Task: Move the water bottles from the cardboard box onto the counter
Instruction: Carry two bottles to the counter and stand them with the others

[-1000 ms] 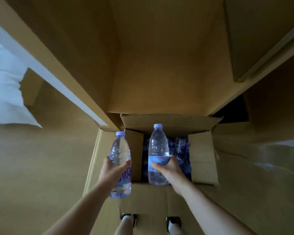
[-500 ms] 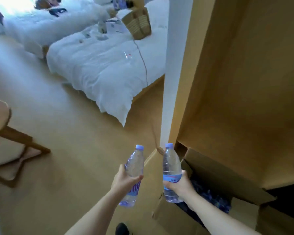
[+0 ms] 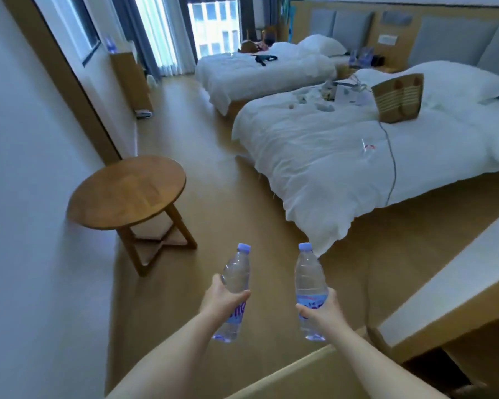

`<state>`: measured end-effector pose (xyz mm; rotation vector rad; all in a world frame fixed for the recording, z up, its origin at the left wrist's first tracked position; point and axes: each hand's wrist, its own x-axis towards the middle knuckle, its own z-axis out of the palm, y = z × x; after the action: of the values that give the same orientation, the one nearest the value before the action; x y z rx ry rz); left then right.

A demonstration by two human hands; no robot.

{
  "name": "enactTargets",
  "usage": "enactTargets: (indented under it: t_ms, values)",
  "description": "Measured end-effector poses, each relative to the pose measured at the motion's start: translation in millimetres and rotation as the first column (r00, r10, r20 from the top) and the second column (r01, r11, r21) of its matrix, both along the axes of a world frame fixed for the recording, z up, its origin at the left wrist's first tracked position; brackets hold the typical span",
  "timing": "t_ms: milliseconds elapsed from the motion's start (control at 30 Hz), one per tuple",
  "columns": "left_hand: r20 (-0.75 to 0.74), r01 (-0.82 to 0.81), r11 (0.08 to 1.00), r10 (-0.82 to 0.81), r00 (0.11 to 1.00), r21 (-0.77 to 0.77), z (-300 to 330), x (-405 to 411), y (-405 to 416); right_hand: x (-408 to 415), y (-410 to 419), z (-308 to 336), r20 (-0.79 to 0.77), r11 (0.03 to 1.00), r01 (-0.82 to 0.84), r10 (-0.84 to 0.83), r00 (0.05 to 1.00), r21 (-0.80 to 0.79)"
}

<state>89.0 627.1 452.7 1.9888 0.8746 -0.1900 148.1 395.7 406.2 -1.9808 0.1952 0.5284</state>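
The left hand [image 3: 224, 298] is wrapped around one clear plastic water bottle with a pale blue cap [image 3: 234, 286] and the right hand [image 3: 323, 311] around a second such bottle [image 3: 310, 289], both carried upright in the air above the floor, so I judge the transport half done: no bottle stands on a counter yet.

Daylight from the far window [image 3: 213, 27], soft blur, edges bowed.

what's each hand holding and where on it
Left hand grips one water bottle around its labelled middle; right hand grips another water bottle at its label.
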Motion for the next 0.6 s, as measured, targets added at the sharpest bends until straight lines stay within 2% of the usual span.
enactTargets:
  t_ms: [167,300,600]
  values:
    - [0.047,-0.169,0.984,0.171,0.984,-0.057,12,23,65,51,69,18,0.029,0.993,-0.114,0.113,0.993,0.015]
    - [0.065,-0.234,0.969,0.239,0.969,-0.081,12,57,95,97,107,21,0.023,0.984,-0.179,0.179,0.984,0.017]
    - [0.125,-0.344,0.931,0.358,0.926,-0.120,4,193,146,257,187,26,0.056,0.924,-0.381,0.380,0.923,0.016]
